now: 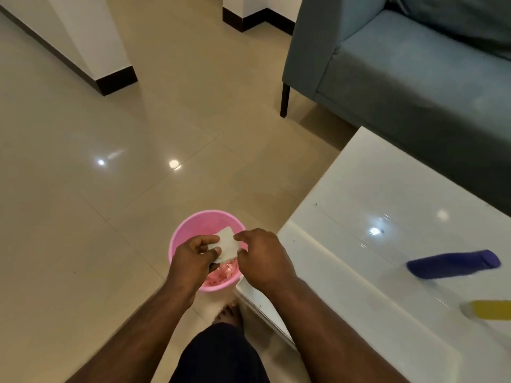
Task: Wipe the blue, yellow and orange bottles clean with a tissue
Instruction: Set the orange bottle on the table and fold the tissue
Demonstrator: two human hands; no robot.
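Both hands, left hand (193, 257) and right hand (262, 258), fingers pinching white folded tissue (227, 244) over pink plastic bucket (177, 239); we judge tissue prep (wetting, maybe); blue bottle (453, 264) and yellow bottle (489, 309) lie unwiped-looking on white glossy tabletop (387, 189); orange unseen.

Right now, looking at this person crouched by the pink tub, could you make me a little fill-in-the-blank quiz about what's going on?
1. Both hands hold a white tissue above a ____ bucket standing on the floor.
2. The blue bottle is lying on its ____ on the white table.
3. The bottle nearest the blue one, cut off by the picture's right edge, is ____.
4. Beyond the table stands a grey ____.

Missing words: pink; side; yellow; sofa
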